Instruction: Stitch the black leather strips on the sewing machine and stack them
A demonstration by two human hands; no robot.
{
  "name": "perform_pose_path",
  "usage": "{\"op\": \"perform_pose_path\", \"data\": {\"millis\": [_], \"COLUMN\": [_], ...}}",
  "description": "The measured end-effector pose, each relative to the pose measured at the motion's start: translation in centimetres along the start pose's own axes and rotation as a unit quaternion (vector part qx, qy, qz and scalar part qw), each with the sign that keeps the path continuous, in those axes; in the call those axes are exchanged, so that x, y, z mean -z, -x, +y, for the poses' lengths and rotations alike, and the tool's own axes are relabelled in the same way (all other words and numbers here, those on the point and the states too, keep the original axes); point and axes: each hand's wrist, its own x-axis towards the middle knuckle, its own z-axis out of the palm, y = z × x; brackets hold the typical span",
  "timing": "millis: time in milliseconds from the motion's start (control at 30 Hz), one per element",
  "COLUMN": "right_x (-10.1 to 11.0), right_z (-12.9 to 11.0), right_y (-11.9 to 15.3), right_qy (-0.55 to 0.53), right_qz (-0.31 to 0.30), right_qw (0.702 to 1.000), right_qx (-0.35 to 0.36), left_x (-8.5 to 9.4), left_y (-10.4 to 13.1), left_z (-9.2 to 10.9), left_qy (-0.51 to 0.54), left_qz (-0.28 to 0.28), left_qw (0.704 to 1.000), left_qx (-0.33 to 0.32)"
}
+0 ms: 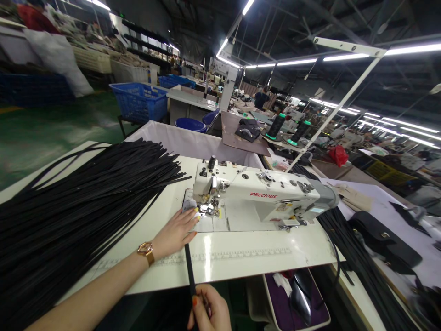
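A white sewing machine [262, 191] stands on a pale table [241, 253]. My left hand [177, 232], with a watch [145, 250] at the wrist, lies flat by the needle area, fingers stretched toward the presser foot, over one end of a black strap [189, 266]. That strap runs toward me over the table's front edge. Below the edge, my right hand [210, 308] is closed round the strap between thumb and fingers. The strap's far end is hidden under my left hand. A large pile of black straps [86, 197] covers the table's left side.
More black straps [365, 271] and a black bag piece [384, 236] lie at the right. A purple-lined bin [275, 303] sits under the front edge. Behind are a blue basket [139, 103], thread cones [276, 126] and a slanting white pole [337, 110].
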Motion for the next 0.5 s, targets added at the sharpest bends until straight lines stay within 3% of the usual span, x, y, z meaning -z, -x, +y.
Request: {"op": "perform_pose_path", "data": {"millis": [233,500], "right_x": [1.5,0.0], "right_z": [-3.8,-5.1], "right_y": [-4.5,-10.4], "right_qy": [0.037,0.033], "right_qz": [0.005,0.006], "right_qw": [0.999,0.998], "right_qx": [0.029,0.059], "left_x": [0.2,0.4], "left_y": [0.1,0.4], "left_z": [0.0,-0.4], "left_qy": [0.047,0.063], "left_qz": [0.035,0.057], "left_qw": [0.998,0.996], "left_qx": [0.029,0.039]}}
